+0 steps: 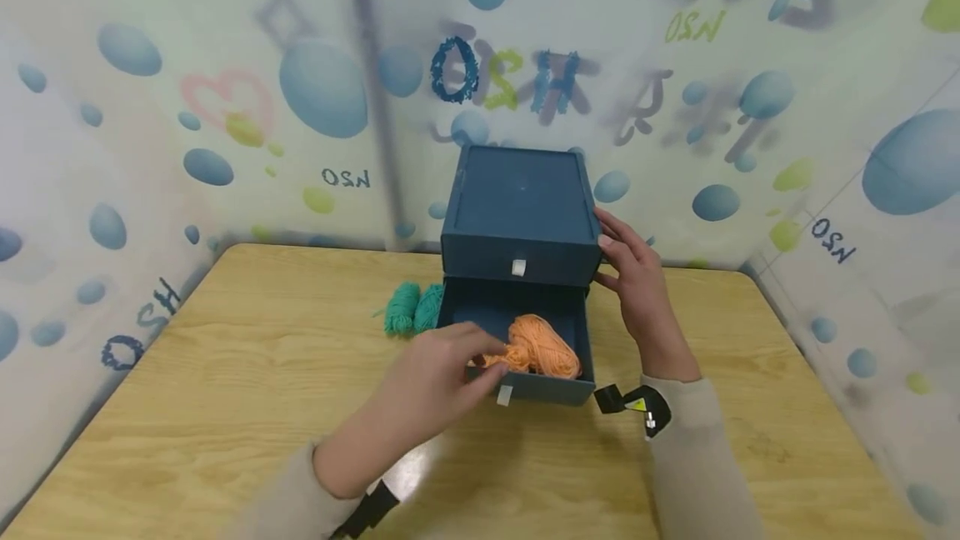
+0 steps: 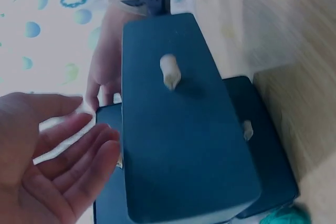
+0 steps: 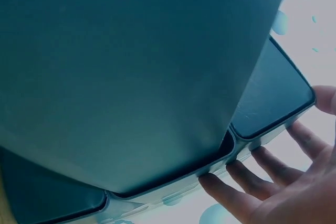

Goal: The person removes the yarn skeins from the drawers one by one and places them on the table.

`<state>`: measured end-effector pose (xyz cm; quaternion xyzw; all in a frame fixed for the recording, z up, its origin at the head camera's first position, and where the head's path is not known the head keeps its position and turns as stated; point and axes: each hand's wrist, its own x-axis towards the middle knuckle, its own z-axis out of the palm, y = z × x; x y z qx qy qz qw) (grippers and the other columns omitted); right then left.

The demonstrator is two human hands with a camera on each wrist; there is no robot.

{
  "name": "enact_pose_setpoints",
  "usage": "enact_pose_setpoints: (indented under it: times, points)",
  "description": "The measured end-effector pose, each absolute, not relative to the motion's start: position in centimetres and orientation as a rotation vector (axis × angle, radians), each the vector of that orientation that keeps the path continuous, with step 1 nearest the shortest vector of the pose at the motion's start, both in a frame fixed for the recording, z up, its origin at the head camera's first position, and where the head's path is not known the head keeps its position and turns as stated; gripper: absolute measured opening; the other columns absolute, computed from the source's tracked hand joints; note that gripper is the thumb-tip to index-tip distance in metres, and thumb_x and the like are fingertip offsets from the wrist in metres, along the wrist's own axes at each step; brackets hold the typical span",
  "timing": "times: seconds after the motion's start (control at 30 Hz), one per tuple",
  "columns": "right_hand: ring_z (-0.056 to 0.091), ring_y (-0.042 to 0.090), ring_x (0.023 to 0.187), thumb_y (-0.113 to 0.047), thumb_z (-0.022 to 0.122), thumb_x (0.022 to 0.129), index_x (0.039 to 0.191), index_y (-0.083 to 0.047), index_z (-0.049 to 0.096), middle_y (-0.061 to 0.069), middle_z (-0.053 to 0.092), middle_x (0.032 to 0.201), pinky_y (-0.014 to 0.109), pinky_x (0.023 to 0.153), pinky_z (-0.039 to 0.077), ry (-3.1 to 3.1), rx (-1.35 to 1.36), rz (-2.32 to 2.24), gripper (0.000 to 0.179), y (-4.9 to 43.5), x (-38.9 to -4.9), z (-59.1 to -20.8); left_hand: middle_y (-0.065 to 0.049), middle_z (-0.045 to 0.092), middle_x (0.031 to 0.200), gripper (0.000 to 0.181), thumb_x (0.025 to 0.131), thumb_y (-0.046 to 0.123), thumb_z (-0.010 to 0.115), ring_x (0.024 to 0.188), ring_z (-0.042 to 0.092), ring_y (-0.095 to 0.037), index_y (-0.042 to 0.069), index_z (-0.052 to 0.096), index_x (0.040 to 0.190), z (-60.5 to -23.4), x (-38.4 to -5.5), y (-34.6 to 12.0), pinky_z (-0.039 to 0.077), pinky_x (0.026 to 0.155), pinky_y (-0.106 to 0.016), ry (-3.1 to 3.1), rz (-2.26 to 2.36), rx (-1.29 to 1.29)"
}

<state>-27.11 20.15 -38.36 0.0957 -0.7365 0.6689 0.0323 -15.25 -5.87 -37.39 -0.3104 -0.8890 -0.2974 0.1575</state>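
Observation:
A dark blue drawer cabinet [image 1: 521, 194] stands at the back of the table with its middle drawer [image 1: 551, 390] pulled out. Orange yarn [image 1: 546, 347] lies inside that drawer, toward its front right. My left hand [image 1: 431, 373] reaches over the drawer's front left, its fingertips at the near end of the yarn. In the left wrist view the fingers of the left hand [image 2: 68, 156] are loosely bent and apart, with nothing visible between them. My right hand [image 1: 639, 290] rests against the cabinet's right side; its fingers [image 3: 273, 169] are spread along the side wall in the right wrist view.
Green yarn balls [image 1: 414, 308] sit on the table just left of the open drawer. The wooden table [image 1: 247, 348] meets a patterned wall [image 1: 330, 207] behind the cabinet. Small pale pull tabs [image 1: 518, 267] stick out from the drawer fronts.

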Motion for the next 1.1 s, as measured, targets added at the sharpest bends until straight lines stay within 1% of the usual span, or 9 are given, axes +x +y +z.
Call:
enact_pose_setpoints:
  times: [0.13, 0.23, 0.33, 0.43, 0.57, 0.77, 0.93, 1.1]
  points:
    - [0.036, 0.036, 0.15, -0.035, 0.046, 0.107, 0.155, -0.022, 0.043, 0.01, 0.036, 0.163, 0.068, 0.114, 0.035, -2.255, 0.302, 2.06, 0.049, 20.0, -27.3, -38.6, -0.003, 0.075, 0.097, 0.015, 0.09, 0.017, 0.078, 0.083, 0.07, -0.013, 0.009, 0.077, 0.102, -36.4, -17.2, -6.0, 0.059, 0.073, -0.026, -2.566, -0.883, -1.075]
    - [0.037, 0.036, 0.15, -0.035, 0.046, 0.107, 0.155, -0.022, 0.043, 0.009, 0.036, 0.164, 0.068, 0.114, 0.034, -2.252, 0.299, 2.066, 0.049, 20.0, -27.3, -38.6, -0.003, 0.075, 0.101, 0.017, 0.091, 0.017, 0.076, 0.086, 0.07, -0.015, 0.009, 0.077, 0.106, -35.8, -18.8, -5.7, 0.059, 0.075, -0.029, -2.629, -0.905, -1.177]
    - [0.037, 0.036, 0.149, -0.035, 0.045, 0.107, 0.155, -0.022, 0.043, 0.009, 0.036, 0.164, 0.068, 0.114, 0.034, -2.256, 0.287, 2.067, 0.049, 20.0, -27.2, -38.6, -0.003, 0.074, 0.109, 0.021, 0.093, 0.019, 0.074, 0.093, 0.07, -0.016, 0.011, 0.075, 0.112, -35.4, -20.2, -5.0, 0.059, 0.081, -0.03, -2.712, -0.889, -1.254]
    - [0.039, 0.036, 0.148, -0.035, 0.045, 0.107, 0.154, -0.022, 0.044, 0.009, 0.037, 0.163, 0.067, 0.114, 0.035, -2.259, 0.279, 2.059, 0.049, 20.1, -27.2, -38.5, -0.001, 0.07, 0.118, 0.025, 0.094, 0.02, 0.073, 0.105, 0.069, -0.017, 0.013, 0.074, 0.118, -35.3, -21.4, -4.3, 0.058, 0.089, -0.032, -2.778, -0.878, -1.318]
    - [0.039, 0.036, 0.148, -0.035, 0.045, 0.107, 0.154, -0.022, 0.044, 0.01, 0.037, 0.163, 0.067, 0.113, 0.036, -2.258, 0.29, 2.052, 0.049, 20.1, -27.3, -38.4, 0.0, 0.068, 0.124, 0.028, 0.095, 0.022, 0.072, 0.114, 0.066, -0.015, 0.015, 0.072, 0.122, -35.3, -22.6, -3.3, 0.056, 0.096, -0.032, -2.847, -0.864, -1.358]
    - [0.038, 0.037, 0.149, -0.034, 0.044, 0.107, 0.155, -0.021, 0.043, 0.01, 0.037, 0.163, 0.068, 0.113, 0.035, -2.244, 0.292, 2.057, 0.049, 20.1, -27.3, -38.3, 0.002, 0.068, 0.126, 0.03, 0.096, 0.024, 0.07, 0.115, 0.065, -0.012, 0.016, 0.072, 0.125, -35.5, -23.5, -2.2, 0.054, 0.098, -0.027, -2.929, -0.819, -1.397]
    - [0.039, 0.037, 0.149, -0.035, 0.044, 0.107, 0.154, -0.021, 0.044, 0.01, 0.037, 0.163, 0.068, 0.113, 0.035, -2.245, 0.288, 2.06, 0.049, 20.1, -27.2, -38.3, 0.003, 0.068, 0.125, 0.028, 0.098, 0.02, 0.067, 0.114, 0.065, -0.01, 0.015, 0.072, 0.125, -36.3, -23.9, -1.7, 0.053, 0.098, -0.025, -2.98, -0.812, -1.41]
    - [0.039, 0.037, 0.148, -0.036, 0.045, 0.107, 0.154, -0.022, 0.044, 0.009, 0.037, 0.163, 0.068, 0.114, 0.035, -2.25, 0.273, 2.062, 0.049, 20.0, -27.1, -38.4, 0.003, 0.069, 0.124, 0.027, 0.097, 0.022, 0.069, 0.115, 0.065, -0.011, 0.018, 0.074, 0.123, -36.9, -23.8, -1.6, 0.053, 0.099, -0.027, -3.028, -0.749, -1.376]
